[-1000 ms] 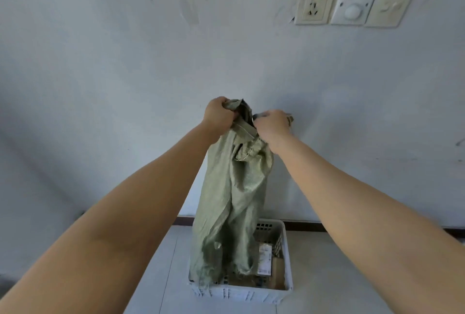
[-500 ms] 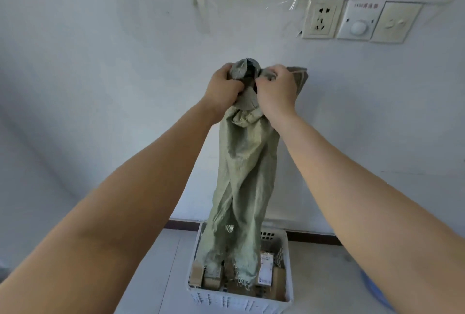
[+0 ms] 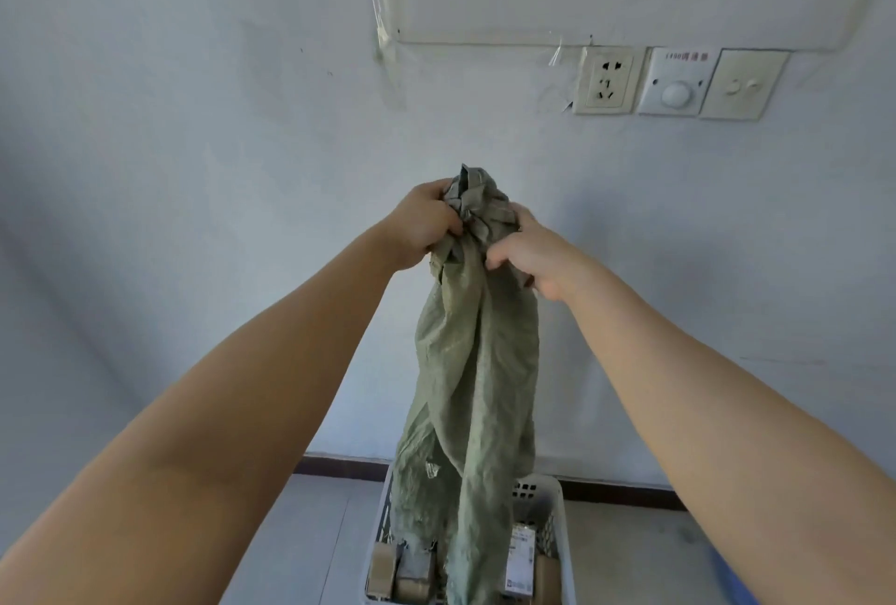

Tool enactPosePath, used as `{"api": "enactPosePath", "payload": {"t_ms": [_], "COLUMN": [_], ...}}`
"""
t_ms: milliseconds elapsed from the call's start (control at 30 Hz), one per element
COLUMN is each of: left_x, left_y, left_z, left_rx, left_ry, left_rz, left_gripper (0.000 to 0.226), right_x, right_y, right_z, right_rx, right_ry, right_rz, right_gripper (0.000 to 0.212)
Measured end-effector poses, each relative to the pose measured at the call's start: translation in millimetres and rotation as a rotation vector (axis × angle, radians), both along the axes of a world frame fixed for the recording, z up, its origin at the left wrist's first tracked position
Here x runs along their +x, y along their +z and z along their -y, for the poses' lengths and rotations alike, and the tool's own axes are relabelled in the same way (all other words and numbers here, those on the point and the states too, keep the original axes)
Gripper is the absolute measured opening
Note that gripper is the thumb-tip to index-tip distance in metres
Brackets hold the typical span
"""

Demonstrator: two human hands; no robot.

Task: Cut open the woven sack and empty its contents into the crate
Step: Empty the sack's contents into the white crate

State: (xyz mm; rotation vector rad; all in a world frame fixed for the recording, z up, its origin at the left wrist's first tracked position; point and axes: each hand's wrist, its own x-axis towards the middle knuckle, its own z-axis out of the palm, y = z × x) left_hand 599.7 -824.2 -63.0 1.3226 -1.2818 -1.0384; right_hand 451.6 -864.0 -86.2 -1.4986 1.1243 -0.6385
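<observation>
We see a dull olive-green woven plastic sack [image 3: 477, 362], its cloth finely cross-hatched and darker in the folds. Below it the white plastic lattice crate [image 3: 555, 510] shows a grid of small dark holes. Inside are tan-brown cardboard parcels [image 3: 388, 573], one bearing a white label with black print [image 3: 520, 561]. The painted wall [image 3: 194, 168] is pale blue-grey, edged by a dark brown skirting strip [image 3: 339, 465]. The cream rectangular socket plate [image 3: 603, 81] has black slots, and the smooth floor tiles [image 3: 320, 536] are light grey.

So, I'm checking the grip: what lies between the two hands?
In the head view, only the bunched top of the woven sack lies between the left hand and the right hand; both grip it.
</observation>
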Motion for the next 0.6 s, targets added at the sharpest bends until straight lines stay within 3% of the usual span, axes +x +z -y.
{"api": "enactPosePath", "payload": {"t_ms": [133, 200, 267, 367, 433, 500, 567, 600], "left_x": [-6.8, -4.7, -5.4, -5.9, -5.8, -7.2, -6.7, -4.6], "left_y": [12.2, 9.0, 4.3, -1.0, -2.4, -5.7, -15.4, -20.6], "left_z": [8.6, 14.2, 16.4, 9.6, -2.0, -10.9, -10.6, -6.4], "left_rx": [0.053, 0.105, 0.091, -0.116, -0.179, -0.046, 0.025, 0.022], "left_ry": [-0.022, 0.017, 0.156, 0.317, 0.087, -0.212, -0.271, -0.207], "left_rz": [-0.258, -0.264, -0.083, 0.271, 0.458, 0.715, 0.78, 0.737], "left_gripper": [0.044, 0.052, 0.056, 0.067, 0.076, 0.089, 0.089, 0.073], "right_x": [-2.1, -4.9, -2.9, 1.0, 1.8, 3.6, 5.2, 5.8], "right_y": [4.6, 5.6, 4.0, 1.6, 5.3, 8.4, 7.6, 8.1], "right_z": [-5.3, -1.3, 5.1, 13.5, 18.6, 24.5, 27.4, 25.9], "right_rx": [0.207, 0.183, 0.145, 0.18, 0.211, 0.299, 0.368, 0.394], "right_ry": [0.198, 0.196, 0.094, -0.083, -0.138, -0.129, -0.086, -0.067], "right_rz": [0.248, 0.222, 0.101, 0.051, 0.053, 0.055, 0.036, 0.043], "right_gripper": [0.036, 0.024, 0.016, 0.028, 0.022, 0.02, 0.024, 0.023]}}
